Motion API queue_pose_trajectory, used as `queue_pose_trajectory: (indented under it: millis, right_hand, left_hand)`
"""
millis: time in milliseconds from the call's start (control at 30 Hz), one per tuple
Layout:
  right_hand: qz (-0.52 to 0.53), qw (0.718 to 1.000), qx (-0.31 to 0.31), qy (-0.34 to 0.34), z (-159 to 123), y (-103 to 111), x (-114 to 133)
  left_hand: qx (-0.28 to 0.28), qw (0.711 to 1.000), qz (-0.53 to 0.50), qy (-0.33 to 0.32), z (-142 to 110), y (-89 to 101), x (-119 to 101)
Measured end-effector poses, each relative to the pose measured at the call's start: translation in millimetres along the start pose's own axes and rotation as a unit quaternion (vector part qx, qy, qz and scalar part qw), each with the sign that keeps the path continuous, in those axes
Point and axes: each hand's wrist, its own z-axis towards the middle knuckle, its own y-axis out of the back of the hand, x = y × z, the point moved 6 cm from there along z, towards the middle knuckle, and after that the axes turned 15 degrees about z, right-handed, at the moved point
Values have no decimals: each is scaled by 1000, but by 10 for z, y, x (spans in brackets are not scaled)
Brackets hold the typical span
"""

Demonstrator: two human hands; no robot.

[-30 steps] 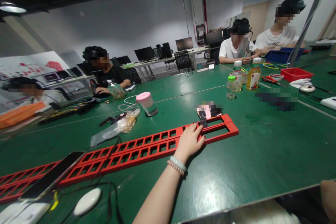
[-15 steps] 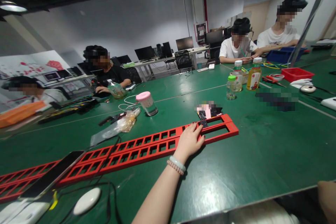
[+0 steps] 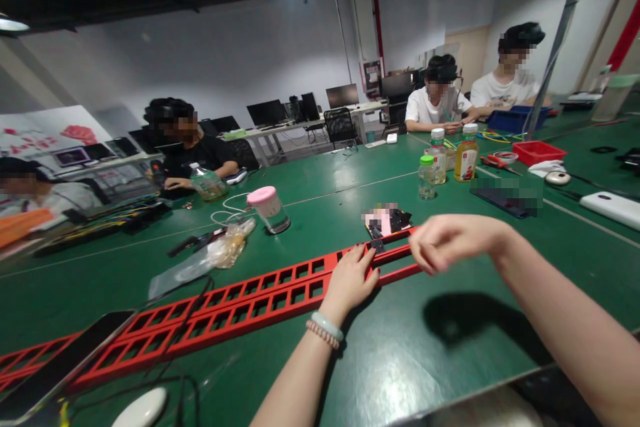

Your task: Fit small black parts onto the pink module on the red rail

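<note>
A long red slotted frame [image 3: 220, 310] runs across the table from the left edge to the middle. My left hand [image 3: 353, 278] lies on it near its right part, fingers spread, beside a small black piece [image 3: 377, 246] at the fingertips. My right hand [image 3: 445, 240] hangs over the frame's right end, with its fingers curled downward; anything inside them is hidden. Just beyond the frame is a pile of dark flat pieces [image 3: 397, 221] with a pink sheet [image 3: 381, 223].
A phone [image 3: 65, 367] lies across the frame's left part. Behind are a pink-lidded cup [image 3: 270, 210], a plastic bag [image 3: 205, 257] and bottles [image 3: 437, 157]. A dark phone [image 3: 503, 199] and a red tray [image 3: 539, 152] lie at right. Several people sit around the table.
My right hand has come up from the lower right edge to above the frame's right end. My left hand stays on the frame. The whole view has shifted slightly.
</note>
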Motion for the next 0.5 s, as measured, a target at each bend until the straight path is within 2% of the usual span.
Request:
queue_pose_trajectory:
  millis: [33, 67, 100, 133, 200, 267, 333, 500]
  right_hand:
    - [-19, 998, -51, -16, 88, 98, -138]
    - [-64, 986, -153, -35, 162, 249, -299]
    - [-118, 958, -259, -44, 210, 386, -452]
    - [-167, 929, -327, -47, 254, 461, -605]
    - [-233, 890, -390, -46, 337, 493, -901]
    - [-264, 866, -420, -62, 374, 468, -1155]
    - [-288, 862, -409, -84, 401, 407, -1323]
    - [-350, 860, -346, -133, 418, 322, -1417]
  left_hand:
    - [0, 1000, -1, 1, 4, 2, 2]
    - [1, 1000, -1, 2, 7, 5, 5]
    - [2, 1000, -1, 2, 10, 11, 8]
    - [3, 1000, -1, 3, 12, 17, 11]
    - [6, 1000, 0, 2, 12, 27, 18]
    - [10, 1000, 3, 0, 10, 31, 21]
    - [10, 1000, 5, -2, 10, 30, 21]
    - [2, 1000, 3, -4, 32, 17, -3]
